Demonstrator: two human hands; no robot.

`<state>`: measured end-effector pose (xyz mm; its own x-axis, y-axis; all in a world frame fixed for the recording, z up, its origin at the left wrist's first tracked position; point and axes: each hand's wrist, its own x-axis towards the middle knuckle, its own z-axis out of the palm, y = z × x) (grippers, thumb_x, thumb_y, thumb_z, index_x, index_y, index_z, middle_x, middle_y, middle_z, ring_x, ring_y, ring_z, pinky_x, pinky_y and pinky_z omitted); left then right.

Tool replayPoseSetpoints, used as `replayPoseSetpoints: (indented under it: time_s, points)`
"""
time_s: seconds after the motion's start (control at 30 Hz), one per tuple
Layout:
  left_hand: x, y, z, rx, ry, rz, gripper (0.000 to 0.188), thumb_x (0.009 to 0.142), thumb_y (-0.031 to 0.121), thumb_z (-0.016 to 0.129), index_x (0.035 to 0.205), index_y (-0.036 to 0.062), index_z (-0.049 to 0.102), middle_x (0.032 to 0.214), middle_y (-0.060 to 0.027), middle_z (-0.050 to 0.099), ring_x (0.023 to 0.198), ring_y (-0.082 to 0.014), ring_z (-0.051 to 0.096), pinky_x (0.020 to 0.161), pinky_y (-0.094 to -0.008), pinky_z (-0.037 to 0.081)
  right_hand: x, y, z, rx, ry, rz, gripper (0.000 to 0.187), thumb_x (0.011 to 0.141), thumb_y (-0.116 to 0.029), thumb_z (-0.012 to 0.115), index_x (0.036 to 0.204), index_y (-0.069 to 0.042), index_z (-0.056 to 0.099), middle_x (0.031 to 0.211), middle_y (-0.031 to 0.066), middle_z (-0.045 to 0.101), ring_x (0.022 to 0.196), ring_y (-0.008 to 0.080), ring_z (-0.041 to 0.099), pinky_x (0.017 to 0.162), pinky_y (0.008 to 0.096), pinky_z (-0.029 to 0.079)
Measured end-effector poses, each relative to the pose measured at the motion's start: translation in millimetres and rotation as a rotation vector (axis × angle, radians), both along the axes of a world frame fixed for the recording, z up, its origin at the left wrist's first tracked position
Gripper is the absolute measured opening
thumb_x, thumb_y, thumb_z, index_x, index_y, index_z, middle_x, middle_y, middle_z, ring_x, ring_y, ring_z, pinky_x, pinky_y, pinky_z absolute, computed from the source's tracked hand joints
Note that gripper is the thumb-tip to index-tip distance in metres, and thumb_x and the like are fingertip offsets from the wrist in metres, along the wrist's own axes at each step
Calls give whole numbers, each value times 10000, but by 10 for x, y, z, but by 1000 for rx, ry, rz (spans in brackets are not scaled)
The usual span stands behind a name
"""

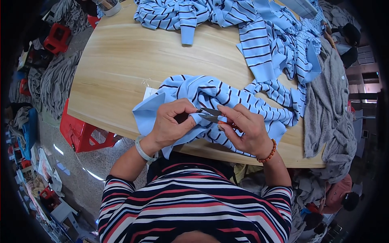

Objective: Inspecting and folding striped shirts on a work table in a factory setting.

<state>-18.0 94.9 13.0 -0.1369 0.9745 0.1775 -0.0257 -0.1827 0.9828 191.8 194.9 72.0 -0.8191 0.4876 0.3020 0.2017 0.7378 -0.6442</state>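
Observation:
A light blue knit garment with dark and white stripes [231, 95] lies bunched on the wooden table in front of me. My left hand [172, 123] pinches a small fold of its plain blue edge between thumb and fingertips. A pair of small thread snips [210, 111] sits in my right hand [245, 127], its fingers wrapped around the tool. The blades are parted and point left, at the fold by my left fingertips. Whether they touch a thread there is too small to see. A white tag [150, 92] sticks out at the garment's upper left.
More striped blue garments [253, 44] are heaped along the table's far side and right. Grey knits [320, 113] hang over the right edge. At the far left stands a clear container [108, 7]. A red stool [83, 131] is beside the table's left edge. Other people sit at the right.

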Motion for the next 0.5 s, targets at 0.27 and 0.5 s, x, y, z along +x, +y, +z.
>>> replayPoseSetpoints:
  time_s: [0.27, 0.5]
  points:
    - [-46, -12, 74, -124, -168, -116, 139, 870, 5, 643, 1001, -41, 652, 920, -56, 620, 778, -79, 548, 670, -218, 445, -45, 10, -47, 22, -43, 8, 426, 786, -38, 719, 1198, -21, 613, 743, 60, 549, 549, 142, 568, 480, 267, 436]
    - [-74, -29, 39, -329, -212, -102, 172, 919, 116, 634, 1015, -19, 679, 814, 7, 612, 668, -39, 506, 584, -187, 405, -40, -3, -205, -58, -64, -26, 415, 805, -41, 702, 1208, -26, 602, 790, 73, 578, 572, 164, 581, 504, 271, 452]
